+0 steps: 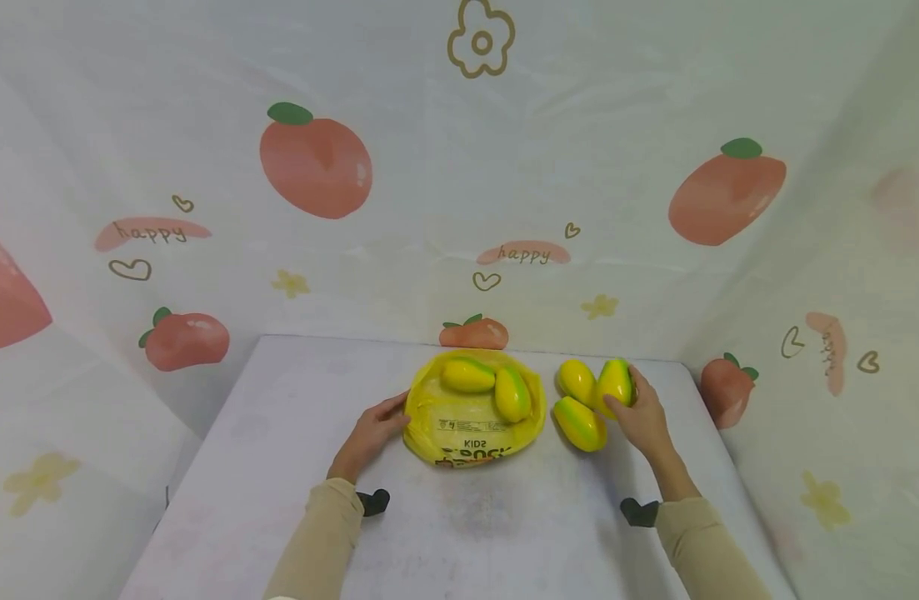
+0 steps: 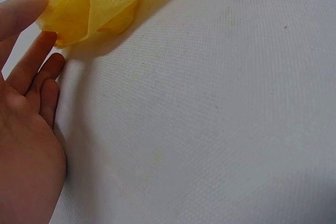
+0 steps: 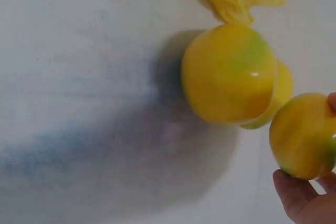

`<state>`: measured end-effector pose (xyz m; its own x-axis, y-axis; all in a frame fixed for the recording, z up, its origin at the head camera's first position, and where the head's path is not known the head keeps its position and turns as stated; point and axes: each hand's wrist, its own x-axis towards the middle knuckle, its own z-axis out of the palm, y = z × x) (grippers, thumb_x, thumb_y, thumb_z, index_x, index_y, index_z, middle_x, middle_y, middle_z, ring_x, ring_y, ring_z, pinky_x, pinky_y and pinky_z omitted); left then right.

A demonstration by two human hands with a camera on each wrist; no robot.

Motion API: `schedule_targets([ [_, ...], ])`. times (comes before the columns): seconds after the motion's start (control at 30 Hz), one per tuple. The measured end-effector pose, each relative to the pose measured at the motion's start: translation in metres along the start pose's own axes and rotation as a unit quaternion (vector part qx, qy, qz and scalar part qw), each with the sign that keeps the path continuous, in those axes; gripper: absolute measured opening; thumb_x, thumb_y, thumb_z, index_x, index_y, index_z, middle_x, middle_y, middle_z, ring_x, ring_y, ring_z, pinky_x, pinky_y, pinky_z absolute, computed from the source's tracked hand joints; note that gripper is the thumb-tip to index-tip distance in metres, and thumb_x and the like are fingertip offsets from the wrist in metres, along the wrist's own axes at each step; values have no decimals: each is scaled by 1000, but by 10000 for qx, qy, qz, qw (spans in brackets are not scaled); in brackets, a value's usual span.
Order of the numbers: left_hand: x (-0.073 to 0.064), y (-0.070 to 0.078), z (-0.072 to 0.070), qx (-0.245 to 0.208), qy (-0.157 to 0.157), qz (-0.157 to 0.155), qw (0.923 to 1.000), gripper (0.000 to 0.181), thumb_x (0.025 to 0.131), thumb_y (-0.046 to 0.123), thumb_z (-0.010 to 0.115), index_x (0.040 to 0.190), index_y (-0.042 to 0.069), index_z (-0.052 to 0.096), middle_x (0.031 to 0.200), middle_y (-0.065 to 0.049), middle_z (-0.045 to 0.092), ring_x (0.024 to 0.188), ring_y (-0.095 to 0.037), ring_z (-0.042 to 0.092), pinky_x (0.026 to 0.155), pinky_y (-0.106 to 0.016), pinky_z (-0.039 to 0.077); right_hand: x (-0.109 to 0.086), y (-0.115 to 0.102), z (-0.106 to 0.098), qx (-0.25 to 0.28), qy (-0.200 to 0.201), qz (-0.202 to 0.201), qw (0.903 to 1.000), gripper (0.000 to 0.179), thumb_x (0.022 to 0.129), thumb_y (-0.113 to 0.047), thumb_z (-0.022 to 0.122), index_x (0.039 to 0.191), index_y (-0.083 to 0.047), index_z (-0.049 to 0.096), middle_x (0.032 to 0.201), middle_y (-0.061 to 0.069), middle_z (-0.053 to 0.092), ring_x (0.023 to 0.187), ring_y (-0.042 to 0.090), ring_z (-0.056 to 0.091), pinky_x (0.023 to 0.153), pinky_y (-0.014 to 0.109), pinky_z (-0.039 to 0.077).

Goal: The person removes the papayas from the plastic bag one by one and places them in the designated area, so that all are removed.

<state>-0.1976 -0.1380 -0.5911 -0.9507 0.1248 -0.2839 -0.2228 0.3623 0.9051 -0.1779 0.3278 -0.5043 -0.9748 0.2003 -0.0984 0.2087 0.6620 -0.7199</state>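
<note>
A yellow plastic bag (image 1: 422,414) lies open-mouthed on the table, with two yellow-green toy mangoes, one on its left (image 1: 466,375) and one on its right (image 1: 512,394). At the bag's left rim, my left hand (image 1: 369,437) holds the edge between thumb and fingers; the left wrist view shows the plastic (image 2: 100,3) at the fingertips. My right hand (image 1: 644,417) grips another toy mango (image 1: 615,382), seen between thumb and fingers in the right wrist view (image 3: 304,135). Beside it sit two more mangoes, one behind (image 1: 576,380) and one nearer (image 1: 580,424).
The white table (image 1: 459,533) ends at a back wall of white cloth (image 1: 399,275) printed with fruit, hearts and flowers. Similar cloth hangs at both sides. Dark wrist-camera mounts (image 1: 374,502) show by the sleeves.
</note>
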Motion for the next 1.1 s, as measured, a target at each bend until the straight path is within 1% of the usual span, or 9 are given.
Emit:
schedule_targets([
  [0.17, 1, -2, 0, -72, -44, 29, 10000, 54, 98, 30, 67, 150, 32, 52, 162, 2, 44, 157, -28, 28, 130, -56, 19, -1, 9, -3, -263, -54, 11, 9996, 81, 101, -20, 59, 162, 1, 10, 162, 35, 24, 146, 52, 31, 122, 67, 27],
  [0.3, 0, -1, -1, -16, -23, 40, 10000, 54, 97, 32, 67, 150, 33, 52, 162, 2, 44, 157, -29, 28, 130, -58, 18, -1, 15, -5, -464, -114, -39, 9989, 80, 99, -17, 59, 160, 6, 12, 159, 38, 26, 144, 54, 31, 121, 69, 27],
  [0.4, 0, 1, -2, 63, 7, 36, 10000, 54, 98, 32, 66, 150, 34, 51, 163, 1, 43, 157, -30, 27, 129, -59, 18, -1, 21, -4, -523, -188, 23, 9985, 81, 99, -17, 59, 159, 9, 12, 157, 40, 26, 143, 55, 31, 121, 69, 27],
  [0.6, -1, 1, -1, 17, -19, -1, 10000, 54, 98, 31, 66, 150, 34, 51, 162, 2, 43, 158, -30, 27, 130, -58, 18, -2, 32, 0, -483, -351, 216, 9980, 83, 98, -18, 59, 159, 10, 10, 159, 39, 23, 146, 55, 28, 122, 69, 24],
  [0.8, 0, -2, 0, -36, -26, -10, 10000, 54, 98, 32, 66, 150, 34, 51, 163, 2, 43, 158, -30, 27, 129, -59, 18, -3, 39, 6, -478, -525, 296, 9970, 84, 99, -22, 58, 159, 10, 9, 160, 39, 21, 147, 55, 26, 123, 68, 22],
  [0.97, -1, -1, 0, -7, 0, -66, 10000, 54, 98, 32, 65, 150, 35, 51, 163, 2, 42, 158, -30, 26, 129, -60, 18, -4, 40, 7, -545, -660, 326, 9958, 84, 101, -25, 57, 159, 10, 8, 160, 40, 20, 146, 55, 28, 123, 68, 23],
  [1.1, 0, 0, 0, -18, 9, -16, 10000, 54, 98, 31, 66, 150, 32, 52, 163, 2, 43, 158, -30, 27, 129, -58, 19, -5, 39, 7, -593, -739, 305, 9950, 84, 101, -27, 56, 159, 11, 7, 160, 41, 20, 145, 56, 29, 123, 68, 23],
])
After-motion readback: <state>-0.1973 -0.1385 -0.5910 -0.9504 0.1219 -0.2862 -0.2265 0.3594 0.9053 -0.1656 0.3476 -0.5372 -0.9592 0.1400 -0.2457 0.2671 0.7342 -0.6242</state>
